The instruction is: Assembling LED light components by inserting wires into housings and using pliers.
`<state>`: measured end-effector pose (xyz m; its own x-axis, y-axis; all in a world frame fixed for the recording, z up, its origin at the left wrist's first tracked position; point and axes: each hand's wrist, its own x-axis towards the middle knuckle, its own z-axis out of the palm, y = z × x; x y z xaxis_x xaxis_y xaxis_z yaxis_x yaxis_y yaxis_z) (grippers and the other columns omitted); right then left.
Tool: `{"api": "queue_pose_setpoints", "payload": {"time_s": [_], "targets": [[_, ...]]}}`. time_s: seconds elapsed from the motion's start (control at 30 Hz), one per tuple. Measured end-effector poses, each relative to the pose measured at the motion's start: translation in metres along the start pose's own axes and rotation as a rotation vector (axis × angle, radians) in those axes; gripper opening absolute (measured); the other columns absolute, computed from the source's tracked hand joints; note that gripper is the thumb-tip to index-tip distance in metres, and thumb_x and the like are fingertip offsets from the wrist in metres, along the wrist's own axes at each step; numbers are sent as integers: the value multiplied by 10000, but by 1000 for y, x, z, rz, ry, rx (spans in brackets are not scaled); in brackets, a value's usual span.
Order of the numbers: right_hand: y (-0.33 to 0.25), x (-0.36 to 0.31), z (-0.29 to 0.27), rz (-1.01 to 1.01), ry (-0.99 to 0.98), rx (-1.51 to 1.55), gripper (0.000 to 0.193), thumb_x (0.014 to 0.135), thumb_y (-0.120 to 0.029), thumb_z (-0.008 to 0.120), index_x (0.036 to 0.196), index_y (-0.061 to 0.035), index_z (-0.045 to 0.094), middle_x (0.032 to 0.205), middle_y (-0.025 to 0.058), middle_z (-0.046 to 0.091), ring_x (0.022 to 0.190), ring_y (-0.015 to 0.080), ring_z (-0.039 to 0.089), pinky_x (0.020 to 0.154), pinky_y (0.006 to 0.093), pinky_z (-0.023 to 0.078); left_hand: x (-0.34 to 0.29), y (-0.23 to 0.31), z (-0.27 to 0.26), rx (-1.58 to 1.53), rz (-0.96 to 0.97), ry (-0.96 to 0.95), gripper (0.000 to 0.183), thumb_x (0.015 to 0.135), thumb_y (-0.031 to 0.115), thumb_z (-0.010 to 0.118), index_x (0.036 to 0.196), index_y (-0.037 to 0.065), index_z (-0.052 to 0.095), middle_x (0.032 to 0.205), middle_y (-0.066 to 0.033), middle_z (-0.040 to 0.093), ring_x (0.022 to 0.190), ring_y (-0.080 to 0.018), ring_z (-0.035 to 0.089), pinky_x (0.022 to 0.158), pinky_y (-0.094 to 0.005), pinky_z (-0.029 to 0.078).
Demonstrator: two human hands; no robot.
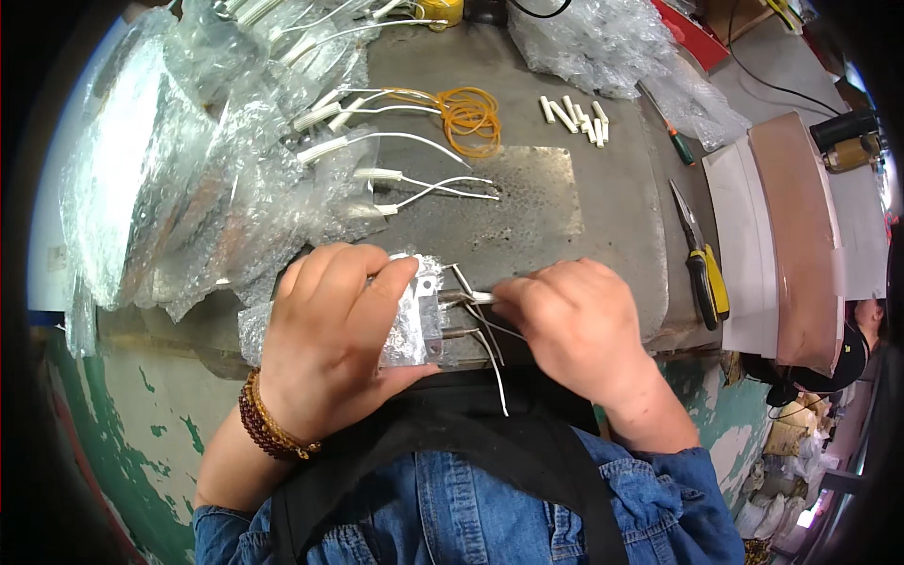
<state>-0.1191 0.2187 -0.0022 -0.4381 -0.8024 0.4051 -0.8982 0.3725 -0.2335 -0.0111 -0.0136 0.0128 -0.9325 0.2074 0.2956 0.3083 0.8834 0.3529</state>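
Note:
My left hand, a beaded bracelet on its wrist, is closed around a flat metal part partly covered in bubble wrap. Thin metal rods and several white wires stick out of the part's right side, some hanging toward my black apron. The fingers of my right hand are pinched on a small white sleeve at the upper rod. The sleeve's right end is hidden under those fingers. Both hands are over the near edge of the grey worktable.
Bubble-wrapped pieces with white-sleeved wires pile up at left. Orange rubber bands and loose white tubes lie farther back. Pliers, a screwdriver and a cardboard piece are at right; more bubble wrap lies behind.

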Motion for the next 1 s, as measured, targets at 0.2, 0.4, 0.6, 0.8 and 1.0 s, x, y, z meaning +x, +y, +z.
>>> {"api": "queue_pose_setpoints", "payload": {"time_s": [0.2,0.4,0.6,0.8,1.0], "targets": [[-9,-1,-9,55,61,172,158,760,-109,758,896,-88,681,748,44,631,681,241,635,629,367,482,-4,7,0,-2,75,110,816,557,265,893,1267,10,581,1111,-165,562,963,-368,574,854,-480,490],[-18,-4,-13,-42,156,170,218,735,-98,749,940,-37,705,776,56,650,678,229,627,615,353,487,-3,22,-11,9,124,91,807,560,261,894,1260,-2,589,1132,-153,544,972,-360,578,845,-480,499],[-12,-4,-15,-307,293,59,247,681,-69,733,916,7,719,851,100,685,708,218,631,620,336,521,-2,23,-16,-124,137,95,812,522,224,868,1244,-28,594,1110,-149,543,995,-347,571,848,-440,485],[-9,-7,-14,-385,336,67,243,694,-38,772,927,2,718,923,123,712,724,224,659,637,335,541,0,25,-9,-267,138,87,791,533,262,898,1214,-18,610,1051,-149,567,938,-345,588,834,-450,494],[-14,-15,-16,146,83,727,178,753,-15,799,922,-18,743,886,109,721,740,210,680,668,306,547,-1,29,-10,-122,167,108,655,593,150,853,1170,-50,615,1087,-146,566,973,-346,587,828,-440,489]]}}
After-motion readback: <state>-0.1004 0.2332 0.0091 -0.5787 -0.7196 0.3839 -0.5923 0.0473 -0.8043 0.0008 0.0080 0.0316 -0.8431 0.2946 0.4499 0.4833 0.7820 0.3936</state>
